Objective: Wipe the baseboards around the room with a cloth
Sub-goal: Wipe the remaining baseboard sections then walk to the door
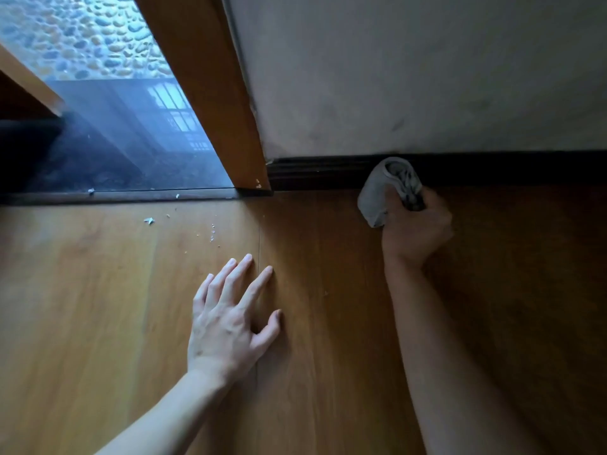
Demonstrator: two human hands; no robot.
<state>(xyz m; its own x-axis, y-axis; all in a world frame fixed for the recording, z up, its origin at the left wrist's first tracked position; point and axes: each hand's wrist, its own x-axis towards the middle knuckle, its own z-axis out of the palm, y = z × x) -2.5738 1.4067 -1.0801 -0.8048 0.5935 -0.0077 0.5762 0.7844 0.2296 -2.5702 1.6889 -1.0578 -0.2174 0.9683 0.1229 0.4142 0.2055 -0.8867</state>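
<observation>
Hands apart: right hand (416, 229) fisted on bunched grey cloth (381, 192) against dark ribbed baseboard (315, 172), left hand (230, 318) flat.

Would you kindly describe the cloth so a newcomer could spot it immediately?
Follow the dark baseboard running right from the wooden door frame. The right hand presses a bunched grey cloth against it; it is the only pale, crumpled thing there.
</observation>
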